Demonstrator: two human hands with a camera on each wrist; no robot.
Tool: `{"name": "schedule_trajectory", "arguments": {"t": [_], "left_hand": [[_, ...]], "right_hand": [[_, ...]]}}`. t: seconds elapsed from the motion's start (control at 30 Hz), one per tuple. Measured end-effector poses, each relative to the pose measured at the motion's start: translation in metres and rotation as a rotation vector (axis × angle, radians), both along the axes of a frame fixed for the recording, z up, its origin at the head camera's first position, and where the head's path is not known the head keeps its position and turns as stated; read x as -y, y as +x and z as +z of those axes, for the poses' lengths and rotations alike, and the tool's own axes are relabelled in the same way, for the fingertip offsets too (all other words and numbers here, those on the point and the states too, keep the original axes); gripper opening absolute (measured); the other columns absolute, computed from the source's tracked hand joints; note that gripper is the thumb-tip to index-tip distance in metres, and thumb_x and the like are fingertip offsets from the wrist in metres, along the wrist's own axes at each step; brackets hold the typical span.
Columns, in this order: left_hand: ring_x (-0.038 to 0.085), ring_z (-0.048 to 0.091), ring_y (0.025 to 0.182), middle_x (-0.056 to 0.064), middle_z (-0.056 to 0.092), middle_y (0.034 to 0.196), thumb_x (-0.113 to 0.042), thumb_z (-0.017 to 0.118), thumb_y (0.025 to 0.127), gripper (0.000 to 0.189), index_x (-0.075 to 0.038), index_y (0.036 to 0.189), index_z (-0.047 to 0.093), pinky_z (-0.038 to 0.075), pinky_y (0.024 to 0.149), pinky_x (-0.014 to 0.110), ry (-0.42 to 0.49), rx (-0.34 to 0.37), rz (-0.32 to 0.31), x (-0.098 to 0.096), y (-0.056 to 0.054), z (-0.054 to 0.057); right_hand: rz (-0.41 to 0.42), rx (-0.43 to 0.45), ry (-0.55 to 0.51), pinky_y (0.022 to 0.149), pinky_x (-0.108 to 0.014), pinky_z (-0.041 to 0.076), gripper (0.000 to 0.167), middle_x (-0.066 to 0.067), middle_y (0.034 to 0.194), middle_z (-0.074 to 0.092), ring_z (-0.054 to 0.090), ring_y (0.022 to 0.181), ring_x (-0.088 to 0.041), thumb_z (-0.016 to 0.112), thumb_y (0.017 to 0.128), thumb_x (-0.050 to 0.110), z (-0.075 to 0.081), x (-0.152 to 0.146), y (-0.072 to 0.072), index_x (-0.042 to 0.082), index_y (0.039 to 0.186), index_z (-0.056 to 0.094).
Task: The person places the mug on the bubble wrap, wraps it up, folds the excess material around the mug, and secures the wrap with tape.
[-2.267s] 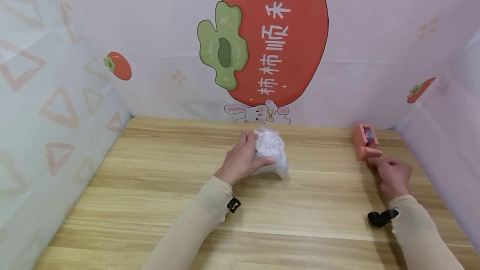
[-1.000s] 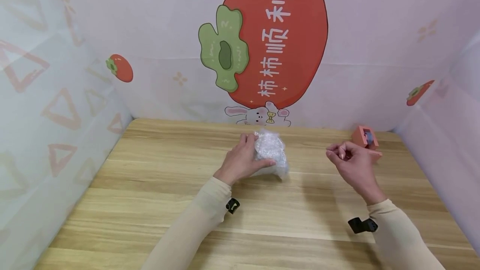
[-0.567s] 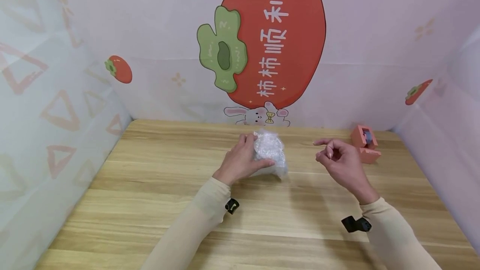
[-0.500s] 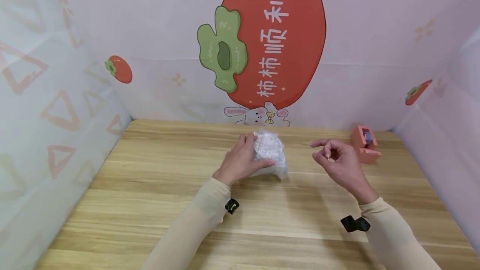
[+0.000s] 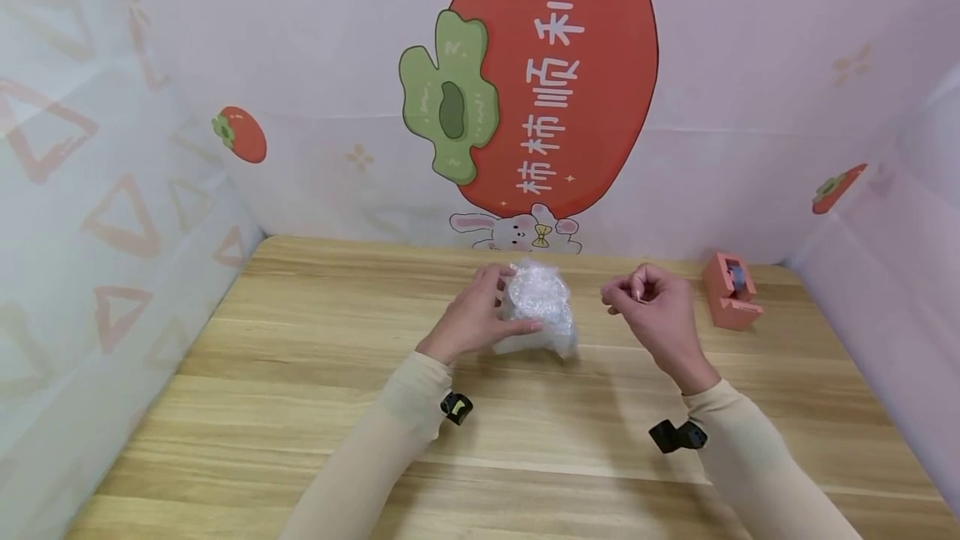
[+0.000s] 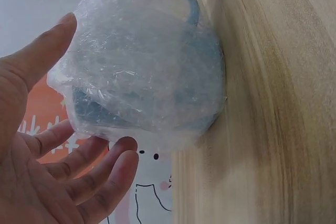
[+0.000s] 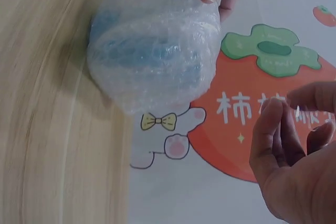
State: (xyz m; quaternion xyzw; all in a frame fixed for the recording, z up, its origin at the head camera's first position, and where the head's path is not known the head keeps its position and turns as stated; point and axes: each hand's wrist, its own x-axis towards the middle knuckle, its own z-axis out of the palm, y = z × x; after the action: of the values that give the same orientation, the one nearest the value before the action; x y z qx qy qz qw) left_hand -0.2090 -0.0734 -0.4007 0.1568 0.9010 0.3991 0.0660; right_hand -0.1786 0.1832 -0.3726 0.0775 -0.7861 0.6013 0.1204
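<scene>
A bundle of clear bubble wrap (image 5: 542, 298) stands on the table, with a blue mug (image 6: 202, 56) showing through; its curved handle appears in the left wrist view. Beside the bundle my left hand (image 5: 471, 317) has thumb and fingers spread, the thumb by its near side and the fingers loosely bent by the far-left side. Whether they touch the wrap I cannot tell for sure. My right hand (image 5: 660, 315) hovers to the right of the bundle, thumb and forefinger pinching a small clear strip of tape (image 7: 298, 114), seen only as a glint.
A pink tape dispenser (image 5: 731, 294) with a bluish roll stands at the table's back right. The wood-grain table (image 5: 300, 407) meets a printed cloth backdrop (image 5: 337, 182) behind, with cloth walls on both sides.
My right hand has left the tape dispenser and moved left toward the bundle with the tape strip. My left hand has loosened and drawn slightly back to the left.
</scene>
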Motion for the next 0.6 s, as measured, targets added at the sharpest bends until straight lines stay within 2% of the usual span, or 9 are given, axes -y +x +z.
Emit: {"name": "schedule_trajectory", "arguments": {"t": [0.17,0.37,0.6], "left_hand": [[0.025,0.060,0.110,0.005,0.052,0.129,-0.049,0.087,0.078,0.088,-0.015,0.145,0.042,0.054,0.090,0.040,0.043,0.025,-0.001,0.001,-0.002,-0.002],[0.023,0.060,0.110,0.004,0.051,0.130,-0.048,0.087,0.078,0.088,-0.017,0.146,0.041,0.054,0.091,0.040,0.053,0.034,0.002,0.001,-0.002,-0.003],[0.024,0.059,0.111,0.004,0.050,0.131,-0.048,0.087,0.078,0.088,-0.017,0.146,0.040,0.055,0.091,0.040,0.065,0.047,0.005,0.002,-0.002,-0.003]], "right_hand": [[0.088,0.051,-0.027,0.072,-0.027,0.059,0.038,-0.024,0.095,0.071,0.069,0.078,-0.014,0.069,0.091,-0.005,0.001,0.009,-0.004,-0.009,0.079,0.033],[0.117,0.080,-0.003,0.071,-0.024,0.056,0.037,-0.024,0.097,0.070,0.068,0.083,-0.015,0.069,0.091,-0.007,0.000,0.015,-0.006,-0.007,0.078,0.034],[0.161,0.111,0.064,0.069,-0.022,0.052,0.035,-0.022,0.119,0.067,0.066,0.079,-0.016,0.069,0.089,-0.008,0.005,0.022,-0.007,-0.003,0.079,0.036]]}}
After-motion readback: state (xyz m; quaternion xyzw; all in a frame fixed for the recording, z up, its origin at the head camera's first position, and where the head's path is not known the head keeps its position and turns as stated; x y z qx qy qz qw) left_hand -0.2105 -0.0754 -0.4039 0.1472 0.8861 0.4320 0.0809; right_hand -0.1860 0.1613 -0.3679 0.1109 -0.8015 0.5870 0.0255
